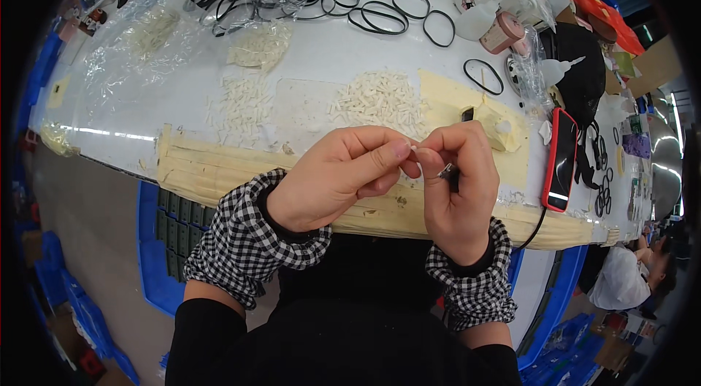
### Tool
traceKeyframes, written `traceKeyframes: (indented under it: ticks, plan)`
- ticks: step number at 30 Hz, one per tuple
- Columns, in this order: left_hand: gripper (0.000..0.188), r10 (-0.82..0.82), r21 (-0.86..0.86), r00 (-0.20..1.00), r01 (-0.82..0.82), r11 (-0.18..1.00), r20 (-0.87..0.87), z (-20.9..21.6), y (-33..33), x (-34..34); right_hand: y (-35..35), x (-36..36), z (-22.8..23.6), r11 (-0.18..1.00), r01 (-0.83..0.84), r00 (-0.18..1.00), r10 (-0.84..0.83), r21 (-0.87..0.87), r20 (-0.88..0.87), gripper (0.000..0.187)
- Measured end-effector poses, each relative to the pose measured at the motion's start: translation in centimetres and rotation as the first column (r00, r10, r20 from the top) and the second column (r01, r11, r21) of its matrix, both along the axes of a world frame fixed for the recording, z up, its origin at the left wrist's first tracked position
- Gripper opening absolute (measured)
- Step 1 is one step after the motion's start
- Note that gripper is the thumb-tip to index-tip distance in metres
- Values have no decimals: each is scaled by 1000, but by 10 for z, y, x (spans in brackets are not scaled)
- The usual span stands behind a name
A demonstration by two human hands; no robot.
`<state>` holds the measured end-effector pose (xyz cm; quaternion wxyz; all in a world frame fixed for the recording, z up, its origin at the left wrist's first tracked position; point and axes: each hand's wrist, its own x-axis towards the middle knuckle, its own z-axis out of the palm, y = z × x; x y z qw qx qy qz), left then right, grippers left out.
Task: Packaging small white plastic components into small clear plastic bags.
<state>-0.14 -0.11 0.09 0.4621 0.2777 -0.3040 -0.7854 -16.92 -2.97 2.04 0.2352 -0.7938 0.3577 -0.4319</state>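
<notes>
My left hand point(339, 178) and my right hand point(464, 192) meet fingertip to fingertip over the table's front edge. Thumb and forefinger of each are pinched together around a tiny white piece point(414, 147), mostly covered by the fingertips. A small dark, shiny metallic piece point(450, 173) shows within the curled fingers of my right hand; its kind cannot be made out. Just beyond my hands lies a heap of short white tube-like pieces point(383, 97). A looser spread of similar pieces point(241, 108) lies further left.
Clear bags hold more white pieces point(261, 46) at the back left. Black rubber bands point(380, 17) pile up along the far side. A red-cased phone point(560, 159) lies at the right. Yellowish tape point(212, 170) covers the front edge; a blue crate point(150, 262) stands below. Another person point(621, 276) is at far right.
</notes>
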Motion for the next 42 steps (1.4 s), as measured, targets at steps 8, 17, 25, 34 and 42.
traceKeyframes:
  ticks: [8, 17, 25, 34, 42]
  plan:
    - [17, 58, 21, 997, -57, 998, -45, 0, 0, 3, 1, 3, 7, 1000, -3, 1000, 2, -11, -18, 17]
    - [16, 181, -72, 973, -172, 982, 141, 0, 1, -1, 3, 2, 3, 1000, 30, 999, -30, -2, 12, 17]
    - [16, 219, -131, 973, -208, 969, 70, 3, 3, -1, 13, 10, -2, 992, 83, 991, -92, 95, 93, 16]
    - [20, 92, -63, 996, -92, 994, -14, -3, 2, 4, 1, 0, 7, 1000, -29, 972, 27, -6, -231, 29]
    - [21, 47, -59, 998, -49, 997, -46, -2, 2, 3, -1, -1, 3, 1000, -3, 951, -1, -13, -308, 35]
